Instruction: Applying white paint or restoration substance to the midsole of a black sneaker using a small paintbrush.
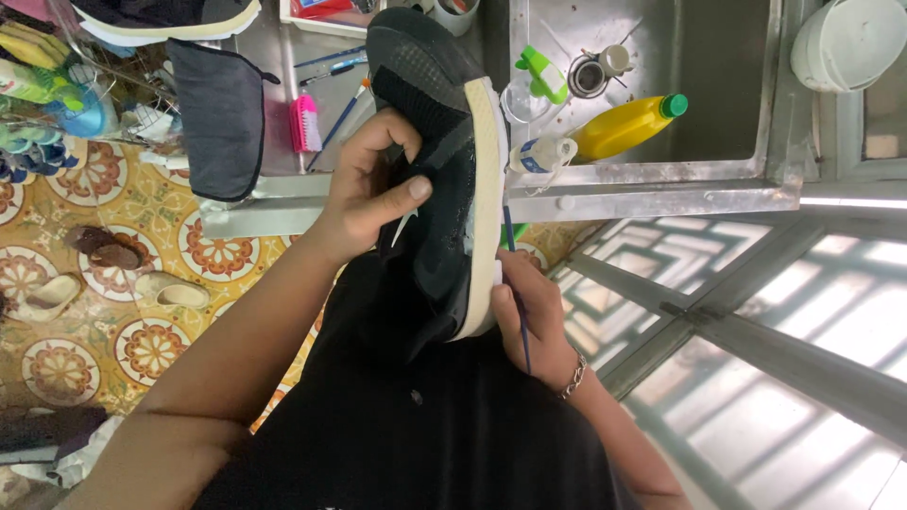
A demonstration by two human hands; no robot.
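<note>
**Black sneaker held up over the sink edge**

Black knit sneaker [439, 179] with a cream sole runs lengthwise up the view, toe toward the steel sink [661, 170], heel down by the lap. Left hand [370, 189] is clamped around its upper, thumb pressed across the side. Right hand [534, 316] is closed on a thin blue brush [515, 283] against the sole edge; its tip is hidden. Yellow bottle [624, 125] with a green cap lies on its side in the sink, a small white bottle [545, 153] beside it. Pink scrub brush [304, 125] rests on the counter.
</note>
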